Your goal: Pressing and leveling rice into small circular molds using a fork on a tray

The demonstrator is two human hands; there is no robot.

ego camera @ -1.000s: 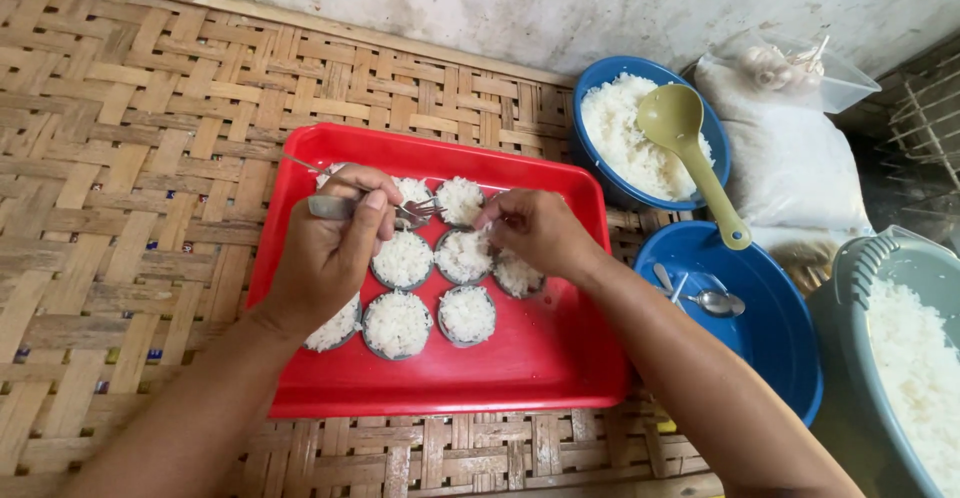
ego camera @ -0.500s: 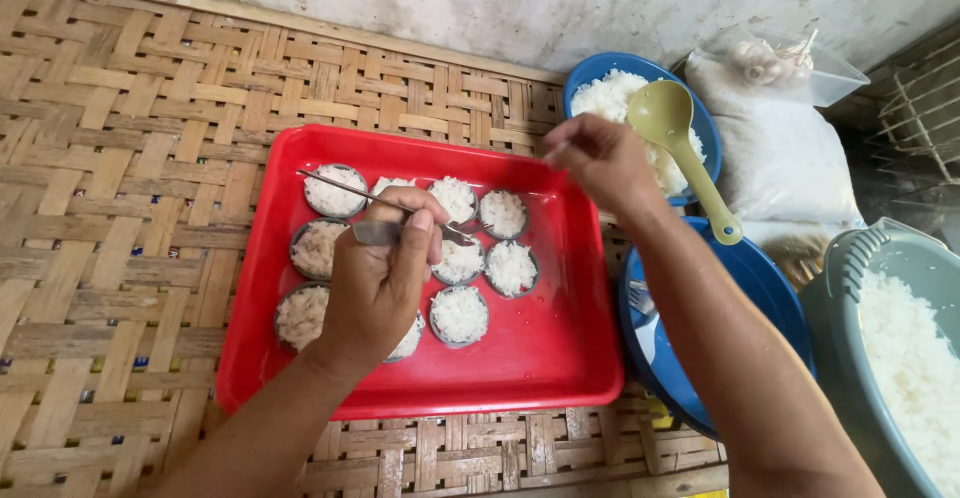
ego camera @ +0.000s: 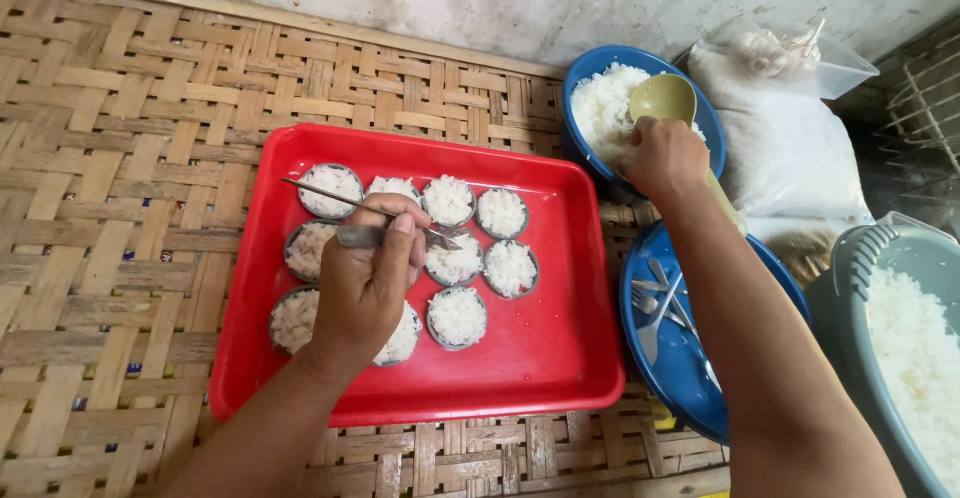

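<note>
A thin metal spoon [ego camera: 345,201] is pinched by the left hand [ego camera: 368,283] over small round rice-filled tins [ego camera: 458,315] in the red plastic tray [ego camera: 560,358]. The pale green plastic ladle [ego camera: 663,100] is gripped by the right hand [ego camera: 665,156], fingers closed on its handle, at the blue rice bowl [ego camera: 588,68].

Nine small round rice-filled cups [ego camera: 458,316] are counted on one red tray [ego camera: 560,358]. One blue bowl [ego camera: 590,148] of rice, one blue plate [ego camera: 690,378], one green ladle [ego camera: 662,98] and one grey basin [ego camera: 850,268] are seen at right.
</note>
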